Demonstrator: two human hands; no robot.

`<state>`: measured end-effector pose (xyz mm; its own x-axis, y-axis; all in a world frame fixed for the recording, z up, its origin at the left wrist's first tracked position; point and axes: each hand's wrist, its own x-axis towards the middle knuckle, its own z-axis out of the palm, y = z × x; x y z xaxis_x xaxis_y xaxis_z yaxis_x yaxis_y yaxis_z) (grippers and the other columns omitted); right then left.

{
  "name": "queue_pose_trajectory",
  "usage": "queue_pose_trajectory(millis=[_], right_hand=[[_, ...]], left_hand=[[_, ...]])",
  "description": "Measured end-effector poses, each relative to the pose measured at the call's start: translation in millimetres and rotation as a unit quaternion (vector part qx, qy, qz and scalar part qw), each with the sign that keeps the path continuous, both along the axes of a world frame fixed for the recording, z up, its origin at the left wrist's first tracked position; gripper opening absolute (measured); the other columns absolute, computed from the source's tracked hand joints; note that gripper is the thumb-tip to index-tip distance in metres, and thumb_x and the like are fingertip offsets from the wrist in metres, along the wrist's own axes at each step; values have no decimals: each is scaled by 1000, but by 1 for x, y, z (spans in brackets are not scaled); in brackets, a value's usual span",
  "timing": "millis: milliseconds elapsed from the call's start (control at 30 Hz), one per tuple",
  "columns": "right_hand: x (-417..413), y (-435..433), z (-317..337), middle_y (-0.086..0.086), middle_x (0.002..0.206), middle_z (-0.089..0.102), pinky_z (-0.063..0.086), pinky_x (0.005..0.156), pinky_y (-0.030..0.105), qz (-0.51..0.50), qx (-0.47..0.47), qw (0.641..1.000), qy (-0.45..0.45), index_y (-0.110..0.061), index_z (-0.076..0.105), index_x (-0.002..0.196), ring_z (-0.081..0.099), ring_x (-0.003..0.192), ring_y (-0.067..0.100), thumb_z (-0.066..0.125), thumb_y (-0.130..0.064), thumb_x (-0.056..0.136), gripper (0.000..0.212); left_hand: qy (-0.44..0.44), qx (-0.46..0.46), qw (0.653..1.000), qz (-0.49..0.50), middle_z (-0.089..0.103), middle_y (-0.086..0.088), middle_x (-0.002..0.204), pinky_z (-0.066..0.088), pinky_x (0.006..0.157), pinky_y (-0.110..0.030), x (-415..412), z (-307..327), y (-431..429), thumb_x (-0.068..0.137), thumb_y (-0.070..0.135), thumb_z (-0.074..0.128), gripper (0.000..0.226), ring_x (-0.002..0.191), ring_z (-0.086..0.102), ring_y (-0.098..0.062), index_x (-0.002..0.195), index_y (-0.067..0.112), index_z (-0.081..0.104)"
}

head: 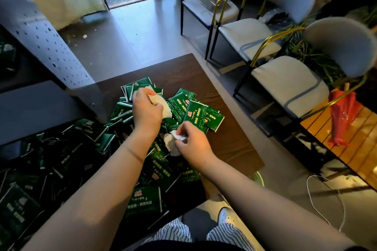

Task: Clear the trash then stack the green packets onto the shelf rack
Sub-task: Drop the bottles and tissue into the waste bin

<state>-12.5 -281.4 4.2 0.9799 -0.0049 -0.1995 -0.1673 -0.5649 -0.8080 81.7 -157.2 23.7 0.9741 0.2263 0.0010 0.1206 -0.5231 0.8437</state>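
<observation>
At frame centre, a crumpled tissue is clamped in curled fingers of the left hand. Another wad is pinched by the right hand (both judged light, soft, graspable anywhere).

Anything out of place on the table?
Yes: the green packets lie in a jumbled, overlapping heap on the table, none stacked. Crumpled white tissues sit among them; the left hand grips one, the right hand pinches another.
</observation>
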Motion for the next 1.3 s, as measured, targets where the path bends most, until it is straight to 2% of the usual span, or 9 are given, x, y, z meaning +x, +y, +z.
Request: queue_pose_trajectory(millis=[100,233,833,1000,1067,1100,1133,1233,1300], right_hand=[[-3,-30,9,-2,89,59,49,74,30,-66,35,997,-34,-17,55,94,58,82,16,66,-6,86,17],[-11,-79,13,-3,97,61,51,80,29,-170,60,982,-48,-18,58,104,60,91,14,66,-7,88,21],[-142,-283,-78,1,88,66,51,67,31,-487,37,862,135,-16,61,89,62,82,18,68,-21,89,9],[-175,-306,-127,1,88,63,49,75,36,-498,10,836,231,-14,56,92,60,85,25,67,-22,86,15],[-184,-310,-144,3,87,60,45,70,34,-490,7,834,255,-12,54,96,56,82,25,70,-21,83,22],[-188,-310,-151,4,87,59,43,67,32,-486,6,836,257,-11,53,96,54,80,25,70,-19,84,22],[-193,-312,-164,6,89,60,40,65,31,-481,3,836,263,-10,55,96,53,79,25,68,-14,84,18],[-202,-312,-192,13,95,64,37,62,23,-444,-11,847,293,-3,65,100,59,82,28,59,-1,85,16],[-206,-309,-210,12,94,64,39,50,13,-431,10,848,308,-1,66,103,59,69,20,58,2,86,19]], left_hand=[[-21,-48,999,-7,48,-3,117,54,88,-32,-3,9,-29,74,-13,61,43,104,59,-26,100,21,53],[-15,-65,997,-43,45,-5,123,38,68,3,-14,26,-76,77,-14,61,53,100,51,-14,119,18,59],[103,49,902,-416,50,3,110,33,73,2,-120,-46,-263,90,7,63,15,88,45,8,90,19,54],[208,129,849,-468,53,-5,77,35,56,-27,-175,-120,-299,99,15,46,7,62,46,-14,103,13,41],[239,183,829,-471,61,-24,108,32,64,-37,-193,-154,-305,99,19,41,17,61,46,-20,106,4,42],[235,185,830,-471,33,0,84,33,68,-38,-200,-165,-305,99,22,41,25,62,46,-24,106,-2,42],[262,195,833,-446,56,-18,84,36,72,-39,-207,-180,-309,100,22,42,31,70,52,-29,112,-7,44],[331,218,812,-428,55,-19,130,43,89,-35,-218,-211,-309,100,10,45,39,116,56,-35,138,0,41],[362,215,815,-397,49,-17,139,45,94,-35,-222,-231,-308,98,12,51,43,122,54,-33,139,4,42]])
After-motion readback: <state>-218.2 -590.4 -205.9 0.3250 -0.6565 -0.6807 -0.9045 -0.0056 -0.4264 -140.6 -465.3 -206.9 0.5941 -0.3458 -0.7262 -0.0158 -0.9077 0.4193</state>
